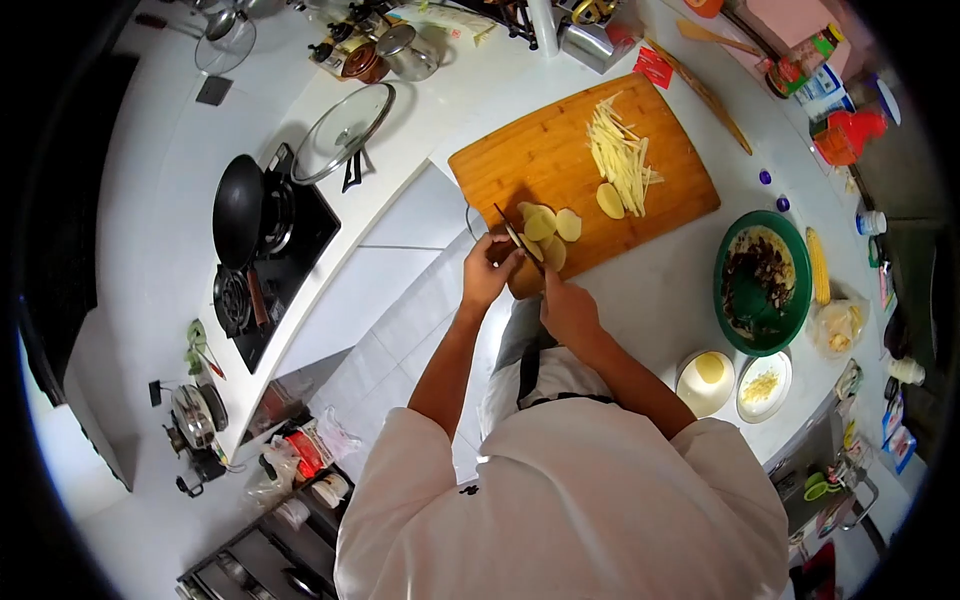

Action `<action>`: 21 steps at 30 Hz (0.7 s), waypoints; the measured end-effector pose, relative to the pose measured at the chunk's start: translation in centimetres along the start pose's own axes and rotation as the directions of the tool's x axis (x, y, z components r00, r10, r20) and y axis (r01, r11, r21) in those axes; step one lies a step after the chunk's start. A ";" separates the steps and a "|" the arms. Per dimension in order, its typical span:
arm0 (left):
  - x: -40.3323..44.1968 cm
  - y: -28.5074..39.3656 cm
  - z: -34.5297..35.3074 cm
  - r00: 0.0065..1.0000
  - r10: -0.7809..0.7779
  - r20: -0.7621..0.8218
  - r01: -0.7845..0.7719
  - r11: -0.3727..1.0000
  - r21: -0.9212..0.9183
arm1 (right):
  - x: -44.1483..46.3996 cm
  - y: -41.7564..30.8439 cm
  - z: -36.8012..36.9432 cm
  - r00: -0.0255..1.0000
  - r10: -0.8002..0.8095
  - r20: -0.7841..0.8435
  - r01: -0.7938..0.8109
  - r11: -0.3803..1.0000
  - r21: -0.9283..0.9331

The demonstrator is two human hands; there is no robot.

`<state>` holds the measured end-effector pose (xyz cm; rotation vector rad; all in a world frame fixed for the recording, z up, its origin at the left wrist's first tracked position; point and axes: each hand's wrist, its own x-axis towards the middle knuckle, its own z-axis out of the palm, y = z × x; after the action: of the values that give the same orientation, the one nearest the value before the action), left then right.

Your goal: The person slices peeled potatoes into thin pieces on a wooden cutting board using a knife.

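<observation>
My right hand (570,312) grips a kitchen knife (520,236) at the near left edge of the wooden cutting board (500,165). The blade points away to the left. Just left of it, my left hand (486,272) has its fingers curled and pressed together on a potato piece, mostly hidden by the fingers and blade. Round potato slices (568,224) lie overlapping right beside the knife. Farther up the board is a pile of potato strips (622,165), with one more slice (610,200) at its lower left.
A green bowl (722,300) with dark pieces stands right, beside a corn cob (818,262). Closer to me are a white bowl (690,398) and a small plate (748,410) of chopped bits. Left, a wok (238,212) sits on the stove; a glass lid (340,130) rests nearby.
</observation>
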<state>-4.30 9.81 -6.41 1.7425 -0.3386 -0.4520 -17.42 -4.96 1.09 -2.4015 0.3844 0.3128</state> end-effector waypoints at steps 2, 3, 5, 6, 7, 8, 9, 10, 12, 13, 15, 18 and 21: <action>0.0 1.1 0.4 0.998 -0.029 -0.054 0.035 0.993 0.109 | 0.2 0.4 0.0 1.000 -0.016 0.009 0.016 1.000 -0.004; -0.2 3.0 0.5 0.995 -0.054 -0.085 0.067 0.984 0.167 | 0.1 0.3 0.0 1.000 -0.001 0.014 0.001 1.000 0.005; 0.0 3.1 0.6 0.978 -0.062 -0.197 0.105 0.971 0.216 | 0.3 0.2 -0.3 0.999 0.026 0.023 -0.027 0.999 0.022; 0.1 2.6 0.3 0.972 -0.105 -0.209 0.156 0.958 0.242 | 0.4 0.5 -0.1 1.000 0.015 0.001 -0.015 0.999 0.044; 0.1 2.3 0.0 0.964 -0.149 -0.220 0.207 0.942 0.266 | 0.4 1.2 0.5 1.000 0.006 -0.020 -0.005 0.998 0.066; 0.0 1.8 -0.2 0.954 -0.194 -0.230 0.258 0.922 0.289 | 0.4 1.8 1.0 0.999 -0.001 -0.041 0.004 0.996 0.090; 0.0 0.4 -0.5 0.947 -0.226 -0.228 0.282 0.925 0.256 | 0.4 2.0 1.1 0.999 0.005 -0.052 0.000 0.994 0.110; 0.0 -1.1 -0.9 0.941 -0.256 -0.221 0.305 0.926 0.223 | 0.4 2.2 1.2 0.998 0.014 -0.064 -0.005 0.991 0.130; -0.3 -1.7 -1.0 0.919 -0.328 -0.221 0.352 0.933 0.080 | 0.3 2.5 0.8 0.996 0.038 -0.085 -0.024 0.986 0.167; -0.4 -1.2 -1.0 0.902 -0.368 -0.225 0.372 0.928 -0.029 | 0.3 2.6 0.6 0.994 0.052 -0.093 -0.034 0.982 0.186; -0.8 -1.0 -1.1 0.881 -0.417 -0.224 0.384 0.906 -0.177 | 0.1 2.6 0.1 0.992 0.062 -0.106 -0.031 0.963 0.268; -1.0 -1.4 -1.0 0.872 -0.443 -0.208 0.368 0.874 -0.316 | -0.3 2.4 -1.0 0.991 0.051 -0.125 0.005 0.912 0.411; 0.0 -1.0 -0.2 0.875 -0.447 -0.183 0.336 0.835 -0.436 | -0.8 1.4 -2.9 0.989 0.025 -0.145 0.043 0.893 0.448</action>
<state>-4.21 10.22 -7.29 1.4463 0.3136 -0.5220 -18.33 -7.72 2.64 -1.9698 0.4573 0.0303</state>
